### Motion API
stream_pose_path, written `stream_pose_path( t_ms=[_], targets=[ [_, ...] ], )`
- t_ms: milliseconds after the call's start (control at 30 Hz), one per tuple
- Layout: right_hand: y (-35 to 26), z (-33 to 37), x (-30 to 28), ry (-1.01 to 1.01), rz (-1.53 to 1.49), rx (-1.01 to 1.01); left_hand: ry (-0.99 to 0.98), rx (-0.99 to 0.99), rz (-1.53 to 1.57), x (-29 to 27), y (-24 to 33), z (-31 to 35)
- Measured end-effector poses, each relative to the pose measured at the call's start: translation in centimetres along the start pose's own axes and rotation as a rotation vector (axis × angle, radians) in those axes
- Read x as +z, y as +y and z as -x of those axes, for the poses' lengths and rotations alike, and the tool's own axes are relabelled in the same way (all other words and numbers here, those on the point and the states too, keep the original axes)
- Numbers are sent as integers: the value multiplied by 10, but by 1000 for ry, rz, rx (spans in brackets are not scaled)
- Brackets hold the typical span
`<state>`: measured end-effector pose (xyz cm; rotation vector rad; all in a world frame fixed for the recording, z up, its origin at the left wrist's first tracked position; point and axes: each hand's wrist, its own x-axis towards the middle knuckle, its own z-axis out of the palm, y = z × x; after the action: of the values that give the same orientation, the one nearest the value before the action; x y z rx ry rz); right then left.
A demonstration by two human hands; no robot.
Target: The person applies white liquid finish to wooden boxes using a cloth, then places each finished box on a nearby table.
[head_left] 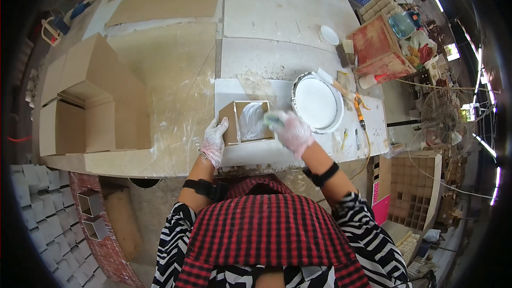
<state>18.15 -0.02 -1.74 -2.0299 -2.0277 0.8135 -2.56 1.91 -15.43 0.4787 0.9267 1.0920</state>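
Note:
On the white board in front of me a small open brown box (229,123) with pale edges lies with its opening facing up. White wet paint (253,121) is smeared in swirls over its inside. My left hand (214,137), in a whitish stained glove, grips the box by its left side. Gloved as well, my right hand (293,133) is closed round a small green-and-white pad (273,120), perhaps a sponge, at the box's right edge; motion blurs it somewhat. Just beyond that hand stands a round tub (318,102) of white paint with a flat brush or scraper across its rim.
A large folded cardboard carton (101,101) stands at the left. An orange-and-black air gun (361,108) with a hose lies right of the tub. Farther back are a small white bowl (329,35) and a red-stained wooden box (380,47). White boxes (50,218) are stacked at lower left.

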Motion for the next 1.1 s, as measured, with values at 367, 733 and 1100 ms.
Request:
stream_pose_path(
  t_ms=[367,733,1100],
  targets=[
    [-7,7,-29,-187,-348,209,-49,9,5,4,1,-1],
    [30,-9,-17,-390,-263,202,-33,92,-211,24,8,2],
    [22,0,-32,-462,-117,199,-27,74,-231,12,-7,-13]
  ],
)
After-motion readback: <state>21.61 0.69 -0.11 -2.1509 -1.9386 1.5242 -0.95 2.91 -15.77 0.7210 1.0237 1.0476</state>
